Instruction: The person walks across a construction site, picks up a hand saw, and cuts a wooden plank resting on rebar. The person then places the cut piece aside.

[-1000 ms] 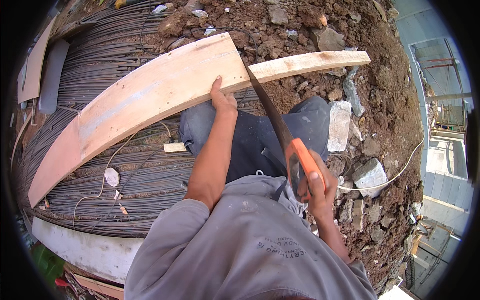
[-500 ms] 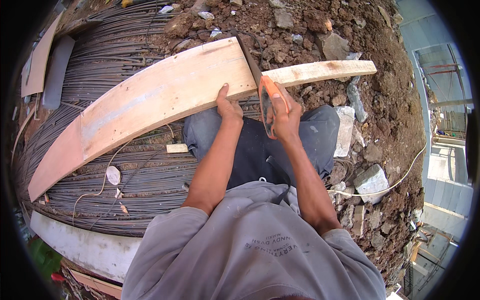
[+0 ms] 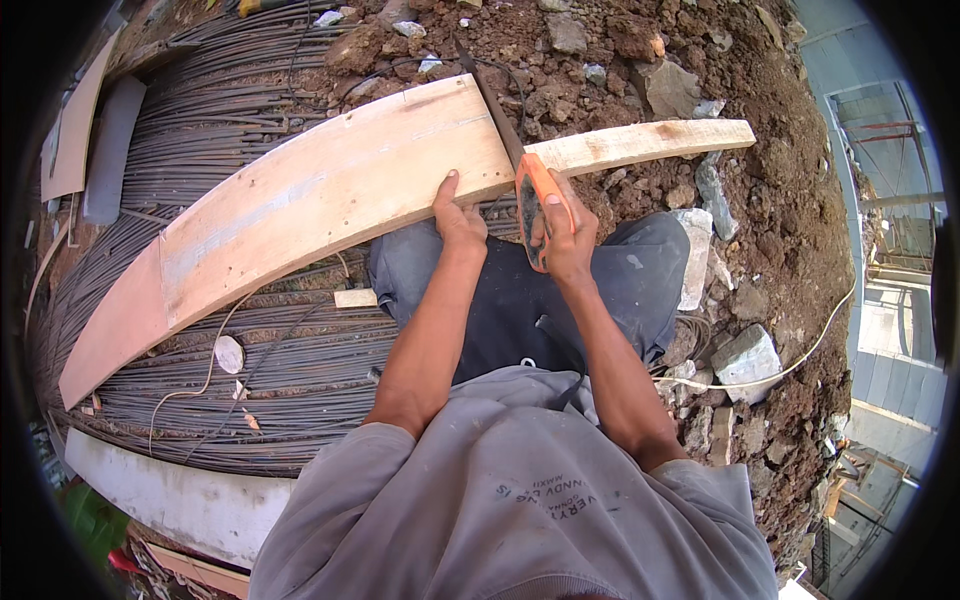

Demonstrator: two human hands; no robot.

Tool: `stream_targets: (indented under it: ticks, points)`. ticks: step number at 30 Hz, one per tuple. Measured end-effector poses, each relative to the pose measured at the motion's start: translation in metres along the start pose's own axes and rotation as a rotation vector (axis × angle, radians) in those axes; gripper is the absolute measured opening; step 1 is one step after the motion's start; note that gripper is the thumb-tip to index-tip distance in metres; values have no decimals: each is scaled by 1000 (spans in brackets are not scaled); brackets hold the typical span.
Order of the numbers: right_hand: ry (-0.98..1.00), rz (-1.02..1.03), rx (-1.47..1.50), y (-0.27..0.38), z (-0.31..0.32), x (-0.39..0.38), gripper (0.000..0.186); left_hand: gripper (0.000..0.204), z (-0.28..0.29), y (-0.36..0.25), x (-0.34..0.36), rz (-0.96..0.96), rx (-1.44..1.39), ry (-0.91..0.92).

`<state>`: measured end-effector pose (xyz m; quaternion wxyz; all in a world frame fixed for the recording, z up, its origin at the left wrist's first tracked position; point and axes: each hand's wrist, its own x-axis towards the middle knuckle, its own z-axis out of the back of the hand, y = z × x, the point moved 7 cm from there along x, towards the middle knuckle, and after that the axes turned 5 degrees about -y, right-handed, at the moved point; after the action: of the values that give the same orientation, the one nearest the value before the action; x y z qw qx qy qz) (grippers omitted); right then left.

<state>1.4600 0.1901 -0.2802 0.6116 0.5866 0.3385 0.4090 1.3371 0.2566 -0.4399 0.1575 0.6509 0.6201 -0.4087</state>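
Note:
A wide, pale wooden board (image 3: 340, 180) with a curved far edge lies across my knees, reaching to the left. Its near edge is gripped by my left hand (image 3: 460, 222), the thumb resting on top and the fingers hidden below. My right hand (image 3: 570, 237) is wrapped round the orange handle of a handsaw (image 3: 541, 205). The dark blade runs along the board's right end, its tip showing past the far corner. Just right of the blade, a narrow curved strip of wood (image 3: 645, 143) extends over the soil; whether it joins the board there is hidden.
Long steel rods (image 3: 290, 370) cover the ground at left. Broken soil and stones (image 3: 748, 362) lie to the right, crossed by a pale cable (image 3: 800, 355). A light plank (image 3: 180, 495) sits at lower left, and flat panels (image 3: 115, 150) stand at upper left.
The saw has slid slightly away from me, so more of its blade tip shows beyond the board's far edge. My right hand moved with it; my left hand stays on the board.

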Motion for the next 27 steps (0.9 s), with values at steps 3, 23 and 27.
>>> stream_targets:
  ticks: [3, 23, 27]
  points:
    - [85, -210, -108, 50, 12, -33, 45, 60, 1, -9, 10, -78, -43, 8]
    - [151, -229, -153, 83, 49, -84, 47, 62, 8, -18, 17, -36, -33, 85]
    - [175, -79, -268, 130, 103, -150, 41, 63, -4, -17, -12, -33, 13, 156]
